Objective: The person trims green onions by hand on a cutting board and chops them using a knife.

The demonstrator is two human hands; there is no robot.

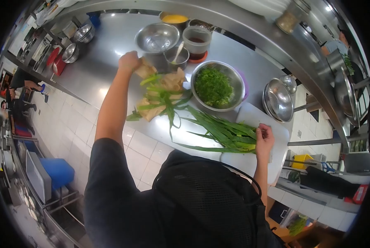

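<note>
My left hand [129, 61] is closed on the upper corner of crumpled brown paper [173, 80]. Loose green onion stalks [154, 89] lie on and across that paper. On the right, my right hand [265, 137] rests against the gathered ends of a bundle of long green onion leaves [222, 130]; its fingers are loosely curled and apart. The bundle's right end lies on a white cutting board [278, 142], and its tips spread left over the steel table. Just beyond the bundle stands a metal colander [239, 89] with chopped greens [213, 86] in it.
At the back of the steel table [106, 45] stand a metal bowl [157, 38], a metal container with a utensil [176, 58] and a clear tub of dark liquid [197, 40]. Stacked metal bowls [279, 99] sit at the right edge. A steel shelf [251, 31] runs above.
</note>
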